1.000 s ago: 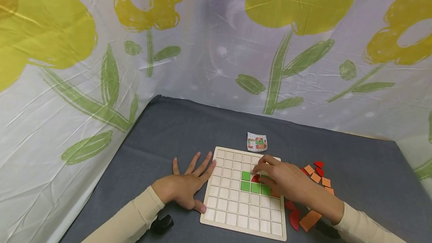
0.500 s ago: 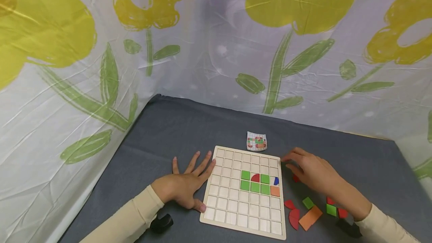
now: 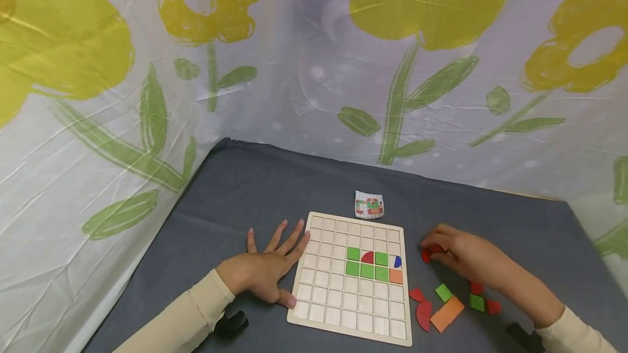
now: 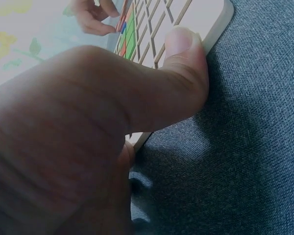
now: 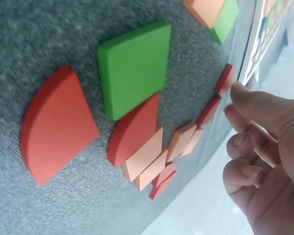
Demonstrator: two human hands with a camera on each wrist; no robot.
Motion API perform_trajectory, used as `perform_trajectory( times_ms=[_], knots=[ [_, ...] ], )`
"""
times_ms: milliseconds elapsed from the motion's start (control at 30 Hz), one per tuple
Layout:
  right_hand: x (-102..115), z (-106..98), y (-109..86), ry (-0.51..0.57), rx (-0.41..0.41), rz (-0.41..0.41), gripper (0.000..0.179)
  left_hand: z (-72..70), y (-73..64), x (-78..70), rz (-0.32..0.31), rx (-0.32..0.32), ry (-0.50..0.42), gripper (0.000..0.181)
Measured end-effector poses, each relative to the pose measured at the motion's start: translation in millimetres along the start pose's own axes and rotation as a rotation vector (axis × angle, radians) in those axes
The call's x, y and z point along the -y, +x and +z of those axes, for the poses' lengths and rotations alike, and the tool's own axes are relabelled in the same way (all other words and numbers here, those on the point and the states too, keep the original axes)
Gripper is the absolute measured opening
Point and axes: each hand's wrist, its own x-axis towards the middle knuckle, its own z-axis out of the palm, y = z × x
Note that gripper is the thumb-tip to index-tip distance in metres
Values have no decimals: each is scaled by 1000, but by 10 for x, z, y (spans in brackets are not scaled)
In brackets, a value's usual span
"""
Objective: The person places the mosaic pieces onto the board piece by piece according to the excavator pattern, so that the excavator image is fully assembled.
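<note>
A pale wooden grid board [image 3: 338, 301] lies on the dark cloth. Green square tiles [image 3: 367, 271], a red quarter-circle tile [image 3: 367, 257], a blue curved piece [image 3: 397, 261] and an orange tile [image 3: 396, 276] sit in its cells. My left hand [image 3: 262, 275] has its fingers spread at the board's left edge, and the thumb [image 4: 180, 44] rests on the rim. Right of the board, my right hand [image 3: 466, 255] hovers with thumb and forefinger apart at two red pieces [image 5: 225, 79], gripping neither.
Near the board's right edge lie a green tile [image 3: 443, 292], orange tiles [image 3: 447, 314] and red curved pieces [image 3: 423, 316]. Another green tile [image 3: 477, 302] sits among red pieces farther right. A small printed pattern card [image 3: 369, 205] lies behind the board. Flowered curtains [image 3: 314, 70] surround the table.
My right hand has left the board, uncovering the blue piece and orange tile, and moved right to the loose red pieces. My left hand stays at the board's edge.
</note>
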Motion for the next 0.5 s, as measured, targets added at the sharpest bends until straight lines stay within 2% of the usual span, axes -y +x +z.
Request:
perform_trajectory(
  times_ms=[133,500],
  knots=[
    [26,24,-15,-48,-12,-31,35,5,-5,12,8,-5,-1,131],
    [79,79,-16,-94,-10,-6,34,7,-6,10,11,-18,-10,132]
  ],
)
